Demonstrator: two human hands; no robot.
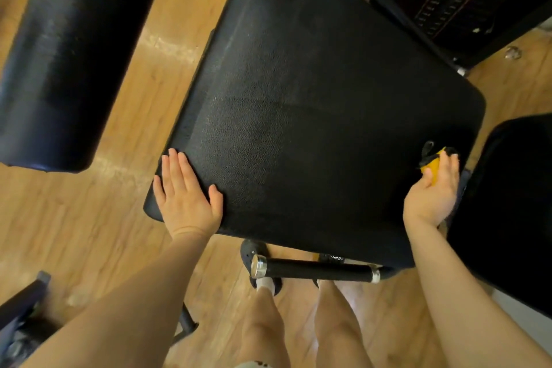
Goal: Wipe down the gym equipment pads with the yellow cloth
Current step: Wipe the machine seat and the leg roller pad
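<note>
Two hands work the big black pad [313, 116] in the head view: the left hand [186, 191] lies flat on its near-left corner, fingers [176, 167] straight and slightly spread, while the right hand [433, 188] curls its fingers [449, 167] round the yellow cloth [433, 167] at the near-right edge. That cloth is bunched small, yellow with dark trim (mostly hidden inside the grip), peeking out just beyond the fingertips. To wipe well, I would judge it best to open the cloth flatter, keep the left palm bracing the pad, and sweep from the right fingers across toward the left ones in overlapping passes, covering the duller grained patch between them.
</note>
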